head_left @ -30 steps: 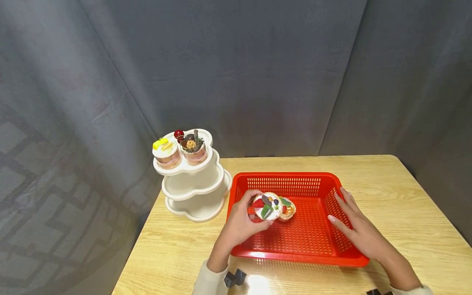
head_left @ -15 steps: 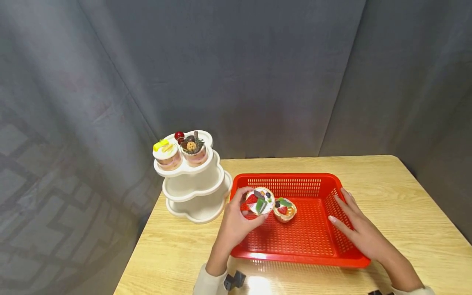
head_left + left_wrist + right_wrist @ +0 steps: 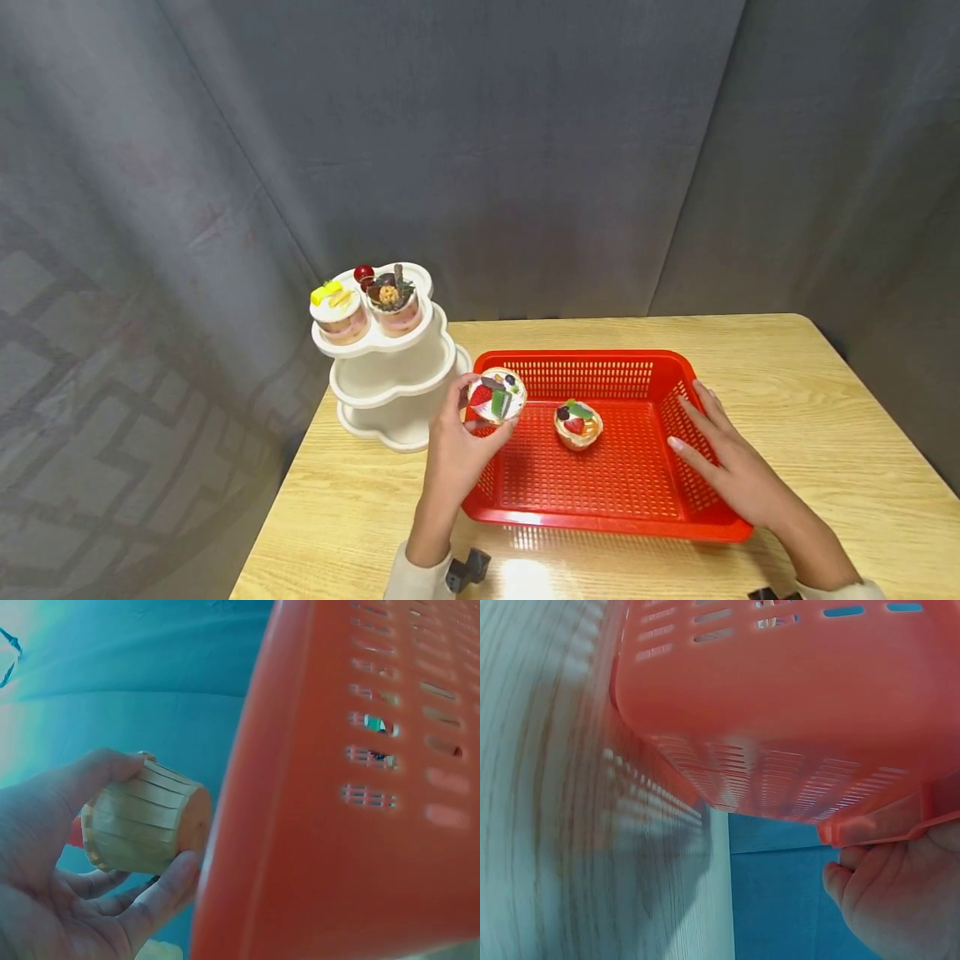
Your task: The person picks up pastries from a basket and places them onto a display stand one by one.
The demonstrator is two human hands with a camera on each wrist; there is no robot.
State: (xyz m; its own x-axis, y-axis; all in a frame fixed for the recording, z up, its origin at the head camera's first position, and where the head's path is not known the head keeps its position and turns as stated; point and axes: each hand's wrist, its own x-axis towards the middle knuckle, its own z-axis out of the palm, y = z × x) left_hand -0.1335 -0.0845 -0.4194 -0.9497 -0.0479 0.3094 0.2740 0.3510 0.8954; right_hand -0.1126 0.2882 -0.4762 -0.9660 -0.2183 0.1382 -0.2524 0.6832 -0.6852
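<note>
My left hand (image 3: pixel 453 450) holds a fruit tart (image 3: pixel 498 396) by its side, above the left rim of the red plastic basket (image 3: pixel 585 523). White cream, a strawberry piece and green fruit top it. In the left wrist view, the thumb and fingers grip its pale pleated case (image 3: pixel 139 817). A second fruit tart (image 3: pixel 577 426) sits on the basket floor near the middle. My right hand (image 3: pixel 738 475) grips the basket's right rim, thumb and a finger over the inside. Fingers (image 3: pixel 837 883) show curled below the rim in the right wrist view.
A white three-tier stand (image 3: pixel 390 367) with scalloped trays is left of the basket. On its top tier are a yellow-topped dessert cup (image 3: pixel 339 314), a chocolate-topped dessert cup (image 3: pixel 393 302) and a red cherry (image 3: pixel 363 272). A grey curtain (image 3: pixel 480 167) hangs behind the wooden table (image 3: pixel 772 367).
My left hand has lifted the fruit tart up and left, from above the basket's inside to its left rim. The second tart is now fully uncovered. My right hand stays put.
</note>
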